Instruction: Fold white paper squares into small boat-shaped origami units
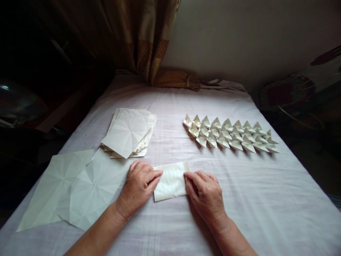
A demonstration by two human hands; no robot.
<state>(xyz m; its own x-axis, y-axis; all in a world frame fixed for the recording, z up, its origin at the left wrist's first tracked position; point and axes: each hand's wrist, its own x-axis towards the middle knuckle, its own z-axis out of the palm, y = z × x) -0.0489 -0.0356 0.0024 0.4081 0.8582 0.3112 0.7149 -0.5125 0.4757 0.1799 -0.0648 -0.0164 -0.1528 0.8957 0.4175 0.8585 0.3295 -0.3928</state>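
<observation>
Between my two hands lies a folded sheet of white paper (pixel 171 182), a rectangle flat on the cloth. My left hand (pixel 142 183) pinches its left edge between thumb and forefinger. At the right edge, my right hand (pixel 205 192) grips the paper with thumb and forefinger too. Left of my left hand, two large creased sheets (pixel 93 188) lie spread out and overlapping. Beyond that hand rests a stack of creased paper sheets (pixel 130 131), its edges uneven. Rows of small folded paper boats (pixel 230 133), pointed at the ends, stand at the right.
A pale checked cloth (pixel 266 199) covers the surface. A gold-brown curtain (pixel 146 39) hangs down onto its far edge, by the wall. A dark shiny rounded object (pixel 20 103) is at the far left. Something round and dark red (pixel 287 92) stands off the right side.
</observation>
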